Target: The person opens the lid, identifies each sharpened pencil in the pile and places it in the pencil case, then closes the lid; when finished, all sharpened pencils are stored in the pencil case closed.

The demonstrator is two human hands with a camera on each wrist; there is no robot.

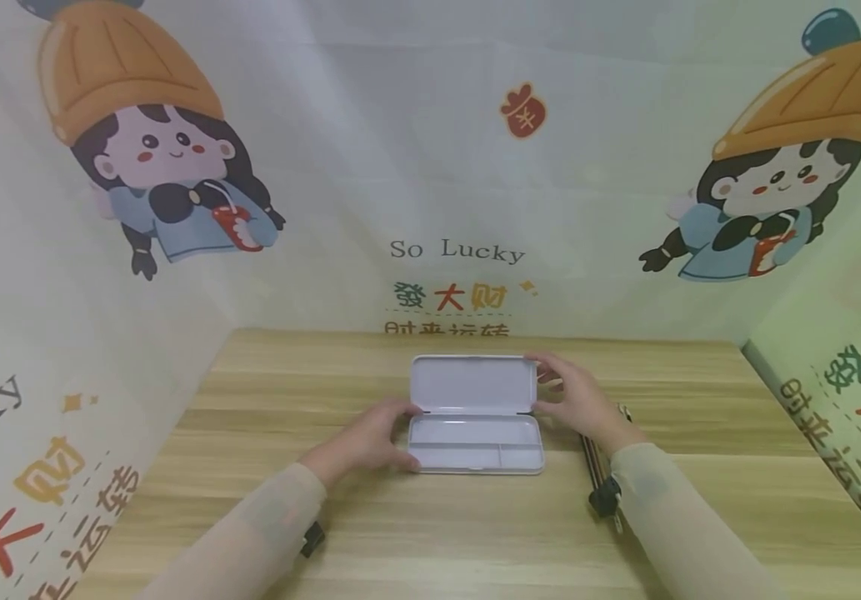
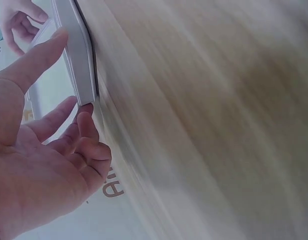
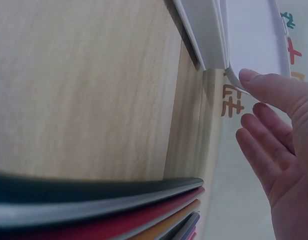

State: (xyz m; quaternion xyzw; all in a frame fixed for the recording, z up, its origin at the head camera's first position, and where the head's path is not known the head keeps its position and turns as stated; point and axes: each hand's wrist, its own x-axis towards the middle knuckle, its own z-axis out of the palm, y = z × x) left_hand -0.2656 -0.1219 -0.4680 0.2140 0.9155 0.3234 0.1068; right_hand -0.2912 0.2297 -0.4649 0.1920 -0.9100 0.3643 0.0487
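A white pencil case [image 1: 476, 457] lies unfolded on the table, its hinged lid [image 1: 473, 384] tilted up at the back. Thin walls split its base into compartments, and nothing lies in them. At the base's left end, my left hand [image 1: 370, 435] grips the case, thumb near the front corner and fingers by the hinge side. My right hand [image 1: 576, 400] holds the lid by its right edge, forefinger at the upper corner and thumb lower down. In the right wrist view the thumb [image 3: 266, 89] presses on the lid's rim while other fingers spread behind it.
Several coloured pencil-like sticks [image 3: 109, 220] lie on the wooden table [image 1: 430, 542] right of the case, partly under my right forearm. A printed cloth [image 1: 340, 183] hangs behind the table and along both sides.
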